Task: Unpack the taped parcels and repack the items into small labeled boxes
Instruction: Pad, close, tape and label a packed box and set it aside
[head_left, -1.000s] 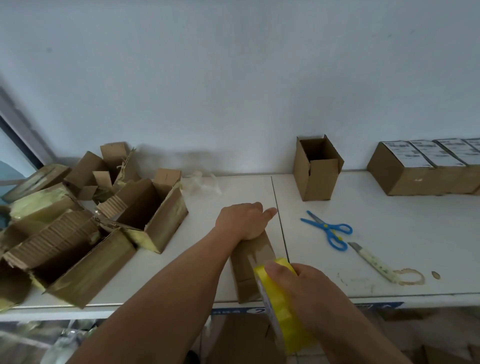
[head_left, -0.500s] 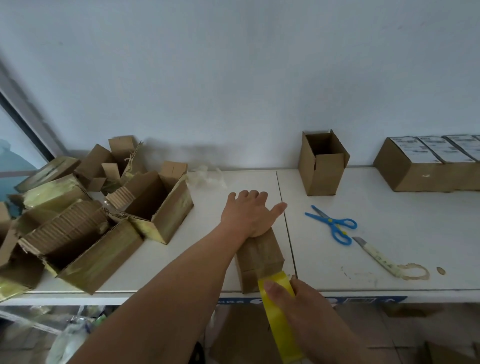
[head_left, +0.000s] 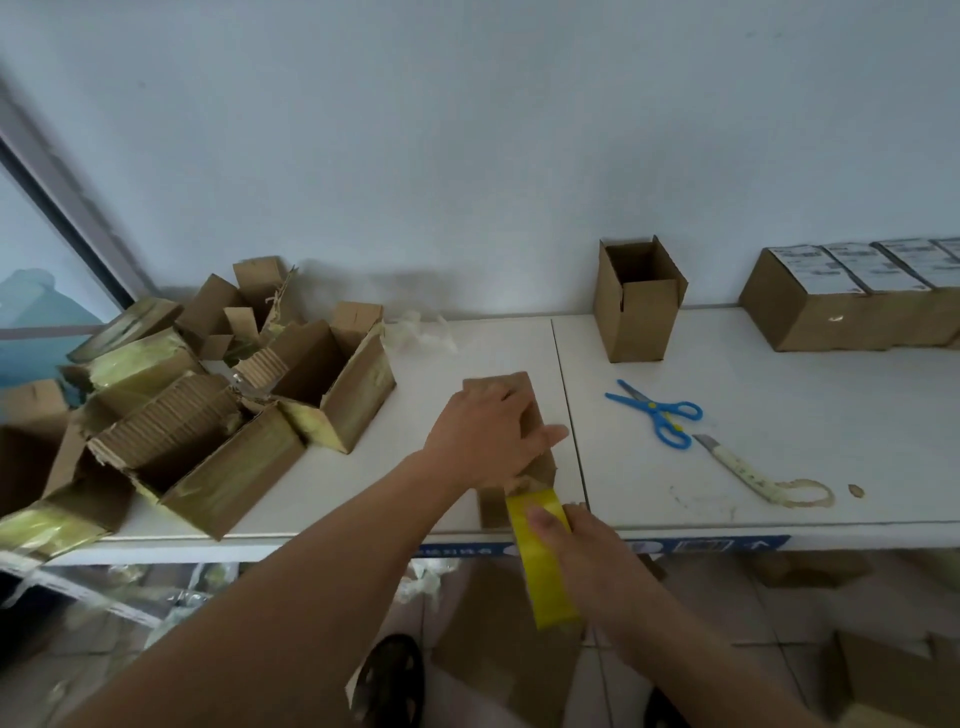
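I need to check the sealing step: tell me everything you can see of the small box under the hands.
The small box is plain brown cardboard, unlabeled, closed, lying lengthwise at the white table's front edge. The left hand presses flat on its top. The right hand holds a yellow tape roll against its near end, where tape looks partly stuck. Its contents are hidden.

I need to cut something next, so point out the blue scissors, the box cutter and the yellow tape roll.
blue scissors (head_left: 655, 410): head view, on the pivot.
box cutter (head_left: 735, 464): head view, mid-handle.
yellow tape roll (head_left: 545, 571): head view, on its outer face.
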